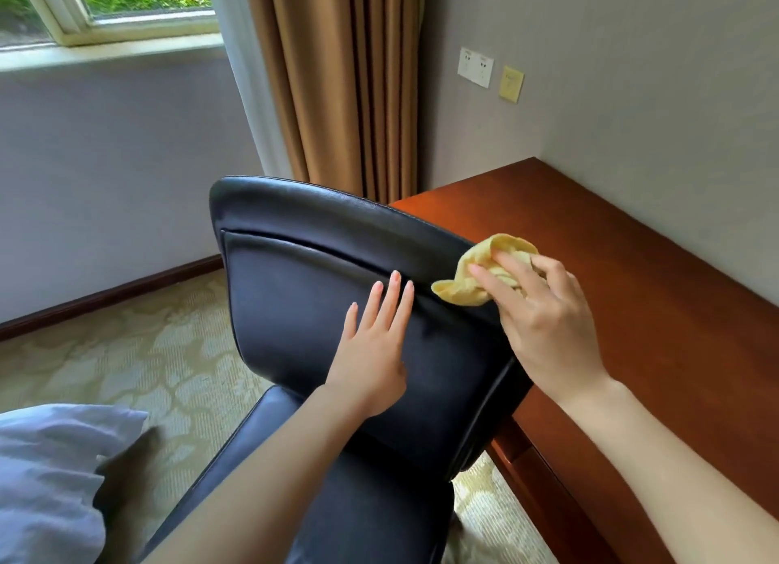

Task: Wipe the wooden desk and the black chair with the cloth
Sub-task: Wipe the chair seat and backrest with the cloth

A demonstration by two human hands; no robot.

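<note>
The black leather chair (pixel 303 293) fills the middle of the view, its backrest facing me and its seat running down toward the bottom edge. My left hand (pixel 373 348) lies flat on the front of the backrest with straight fingers. My right hand (pixel 543 319) holds a crumpled yellow cloth (pixel 476 277) against the backrest's upper right edge, fingers curled over it. The wooden desk (pixel 632 268) stretches along the right wall, right behind the chair's edge.
Brown curtains (pixel 345 78) hang in the corner behind the chair, under a window (pixel 109 7) at the upper left. Wall sockets (pixel 475 67) sit above the desk. A white pillow (pixel 46 479) lies at the lower left on patterned carpet (pixel 139 352).
</note>
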